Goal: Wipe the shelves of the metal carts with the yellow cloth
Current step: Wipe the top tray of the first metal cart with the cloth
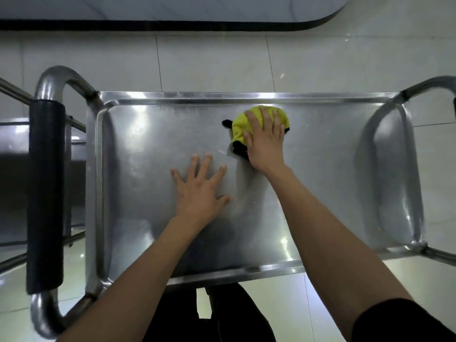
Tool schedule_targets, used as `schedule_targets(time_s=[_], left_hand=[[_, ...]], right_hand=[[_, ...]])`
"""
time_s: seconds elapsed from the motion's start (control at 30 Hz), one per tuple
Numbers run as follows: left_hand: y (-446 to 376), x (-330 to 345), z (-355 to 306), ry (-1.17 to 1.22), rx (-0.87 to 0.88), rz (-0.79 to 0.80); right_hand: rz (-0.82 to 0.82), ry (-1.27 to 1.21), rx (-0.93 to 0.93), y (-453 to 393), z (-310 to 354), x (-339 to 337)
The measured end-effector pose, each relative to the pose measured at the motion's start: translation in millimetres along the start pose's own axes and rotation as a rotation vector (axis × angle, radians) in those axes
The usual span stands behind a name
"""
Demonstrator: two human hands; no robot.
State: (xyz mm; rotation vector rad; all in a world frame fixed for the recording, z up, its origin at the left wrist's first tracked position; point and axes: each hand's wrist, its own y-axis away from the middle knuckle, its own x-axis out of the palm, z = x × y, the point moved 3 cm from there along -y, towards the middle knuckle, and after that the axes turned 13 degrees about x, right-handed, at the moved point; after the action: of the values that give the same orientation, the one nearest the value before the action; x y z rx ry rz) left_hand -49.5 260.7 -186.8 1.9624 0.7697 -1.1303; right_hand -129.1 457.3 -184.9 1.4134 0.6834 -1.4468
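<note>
The top shelf of a stainless steel cart fills the middle of the view, with a raised rim all round. A bunched yellow cloth with black edging lies on the shelf's far right-of-centre part. My right hand lies flat on top of the cloth, fingers straight and pointing away from me, pressing it onto the metal. My left hand rests palm-down on the bare shelf near the middle, fingers spread, holding nothing. A faint wet smear trails from the cloth toward me.
A tubular handle with a black foam grip stands at the cart's left end; a bare tube frame closes the right end. A second cart sits to the left. Pale tiled floor surrounds everything; a dark-edged white counter lies beyond.
</note>
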Motion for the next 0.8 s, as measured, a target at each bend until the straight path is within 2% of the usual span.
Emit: schedule_targets(time_s=[0.17, 0.47, 0.63, 0.8], left_hand=[[-4, -2, 21, -0.002, 0.046, 0.11], [9, -1, 4, -0.008, -0.073, 0.052], [33, 5, -7, 0.008, -0.17, -0.051], [46, -2, 4, 0.039, -0.149, -0.168]], right_hand=[[0.041, -0.058, -0.076, 84, -36, 8], [0.124, -0.043, -0.129, 279, -94, 44], [0.174, -0.04, -0.132, 302, -91, 48], [0.136, -0.067, -0.155, 293, -80, 45]])
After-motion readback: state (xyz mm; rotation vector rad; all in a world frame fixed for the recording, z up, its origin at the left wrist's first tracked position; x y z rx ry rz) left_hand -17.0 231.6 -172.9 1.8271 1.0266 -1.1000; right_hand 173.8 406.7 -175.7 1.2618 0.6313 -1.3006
